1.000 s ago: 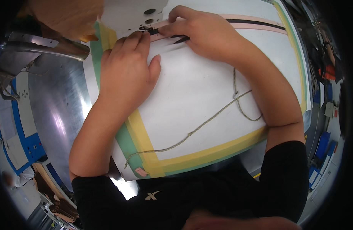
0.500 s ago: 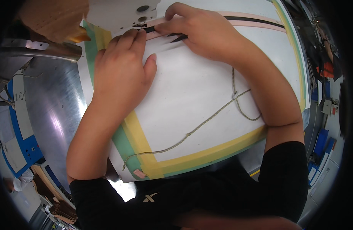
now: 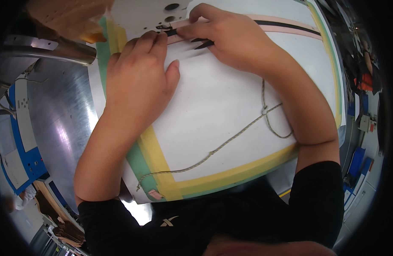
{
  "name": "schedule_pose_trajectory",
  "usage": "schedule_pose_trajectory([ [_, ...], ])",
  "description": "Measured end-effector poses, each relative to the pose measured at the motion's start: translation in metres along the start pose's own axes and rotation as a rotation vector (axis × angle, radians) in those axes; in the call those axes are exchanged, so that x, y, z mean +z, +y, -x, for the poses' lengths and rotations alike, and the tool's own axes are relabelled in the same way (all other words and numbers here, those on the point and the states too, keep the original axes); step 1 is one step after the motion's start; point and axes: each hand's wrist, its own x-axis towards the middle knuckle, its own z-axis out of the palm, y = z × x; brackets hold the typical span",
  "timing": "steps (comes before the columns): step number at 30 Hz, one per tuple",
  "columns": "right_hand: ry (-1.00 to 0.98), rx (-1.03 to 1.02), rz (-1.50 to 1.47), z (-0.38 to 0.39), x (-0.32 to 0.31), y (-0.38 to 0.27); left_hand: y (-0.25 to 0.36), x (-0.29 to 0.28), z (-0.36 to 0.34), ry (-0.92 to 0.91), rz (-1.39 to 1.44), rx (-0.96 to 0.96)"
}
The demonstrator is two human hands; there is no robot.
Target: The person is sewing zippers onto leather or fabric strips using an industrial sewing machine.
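Note:
My left hand lies palm down on the white sheet, fingers extended together and thumb apart. Its fingertips meet the near end of a black strip with pink edging, running rightward across the sheet. Just right of them, my right hand touches the strip with its fingertips. Tucked under that palm is a black two-pointed tool, perhaps snips or tweezers; its tips stick out toward the left and its other end is hidden. A knotted greenish cord lies across the sheet under my right forearm.
Yellow tape and green tape border the white sheet. Bare metal and a thick metal tube lie to the left. Brown material hangs at the upper left. A blue-and-white machine panel stands far left.
The whole view has shifted slightly, with the sheet and both hands a little farther right in it. Both hands keep nearly the same place on the strip.

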Motion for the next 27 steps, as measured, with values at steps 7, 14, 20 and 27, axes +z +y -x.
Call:
schedule_pose_trajectory([
  [7,-0.029,0.024,-0.021,0.000,-0.002,-0.001,0.002,-0.007,-0.001,-0.069,0.065,-0.035],
  [14,0.012,0.025,-0.010,0.000,0.002,0.000,0.004,-0.011,-0.004,-0.101,0.049,-0.040],
  [20,-0.034,0.079,-0.013,0.002,-0.010,0.005,0.003,-0.007,-0.003,-0.112,0.063,-0.055],
  [27,-0.107,0.089,0.114,0.011,-0.021,-0.009,0.020,-0.012,-0.007,-0.123,-0.044,-0.087],
])
